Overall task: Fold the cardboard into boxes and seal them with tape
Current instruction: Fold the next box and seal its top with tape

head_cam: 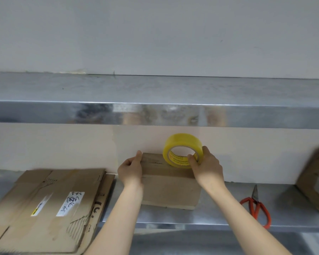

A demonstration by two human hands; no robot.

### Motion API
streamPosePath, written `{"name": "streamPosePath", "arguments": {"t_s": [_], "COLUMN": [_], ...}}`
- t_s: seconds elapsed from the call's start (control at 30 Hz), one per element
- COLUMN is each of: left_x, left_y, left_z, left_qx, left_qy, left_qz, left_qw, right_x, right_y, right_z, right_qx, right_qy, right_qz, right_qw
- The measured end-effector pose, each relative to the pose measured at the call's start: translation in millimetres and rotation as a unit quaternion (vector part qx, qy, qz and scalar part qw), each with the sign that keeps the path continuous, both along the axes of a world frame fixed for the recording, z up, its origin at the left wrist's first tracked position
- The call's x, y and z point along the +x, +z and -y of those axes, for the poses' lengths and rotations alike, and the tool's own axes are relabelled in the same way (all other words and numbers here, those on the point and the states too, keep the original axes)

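Observation:
A small folded brown cardboard box (170, 188) stands on the steel table (219, 205) against the back wall. My left hand (131, 169) grips the box's top left edge, thumb on the near side and fingers over the top. My right hand (206, 166) pinches a yellow roll of tape (180, 144), which stands on edge on the box's top right. A stack of flattened cardboard sheets (50, 208) with white labels lies to the left on the table.
Orange-handled scissors (256, 208) lie on the table to the right. A brown taped box (317, 179) leans at the far right edge. A steel shelf (155, 111) overhangs the work area just above the tape.

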State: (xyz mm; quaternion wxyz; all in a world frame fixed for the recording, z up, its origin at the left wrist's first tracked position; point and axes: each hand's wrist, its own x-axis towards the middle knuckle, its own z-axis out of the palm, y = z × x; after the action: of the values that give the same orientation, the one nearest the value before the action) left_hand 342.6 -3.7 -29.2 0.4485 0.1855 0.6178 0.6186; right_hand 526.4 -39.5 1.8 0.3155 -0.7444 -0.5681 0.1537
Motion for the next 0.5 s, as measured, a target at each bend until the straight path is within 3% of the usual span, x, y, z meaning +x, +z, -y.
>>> {"name": "streamPosePath", "arguments": {"t_s": [0.5], "left_x": [3.0], "left_y": [-1.3], "left_z": [1.1], "left_qx": [-0.004], "left_qy": [0.019], "left_qz": [-0.024], "left_qw": [1.0], "right_x": [-0.1], "right_y": [1.1], "right_z": [0.3], "right_qx": [-0.005], "right_qy": [-0.001], "right_qz": [0.014], "right_qw": [1.0]}}
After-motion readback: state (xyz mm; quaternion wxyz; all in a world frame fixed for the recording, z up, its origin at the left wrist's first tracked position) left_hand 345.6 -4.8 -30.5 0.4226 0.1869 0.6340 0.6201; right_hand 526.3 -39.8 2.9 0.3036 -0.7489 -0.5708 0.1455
